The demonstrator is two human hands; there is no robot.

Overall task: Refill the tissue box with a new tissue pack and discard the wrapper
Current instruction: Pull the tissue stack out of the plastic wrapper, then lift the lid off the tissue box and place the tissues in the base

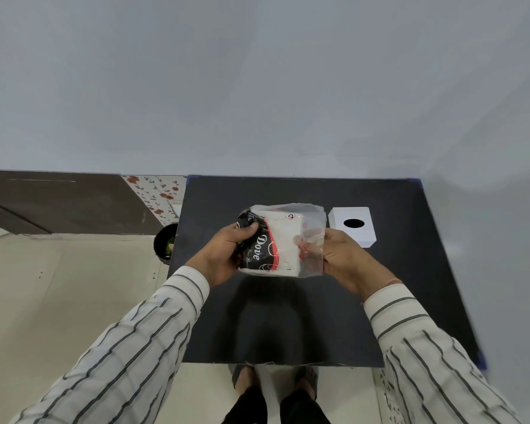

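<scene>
I hold a tissue pack (280,243) above the middle of the black table (288,325). Its wrapper is black and red on the left and clear on the right, with white tissues showing inside. My left hand (227,255) grips the black printed end of the pack. My right hand (340,255) pinches the loose clear end of the wrapper (312,240). A white tissue box (353,226) with a dark oval opening on top stands on the table just right of the pack, beyond my right hand.
A dark round bin (165,243) with something green inside stands on the floor at the table's left edge. A grey wall runs behind the table and along its right side. My feet show below the table's near edge.
</scene>
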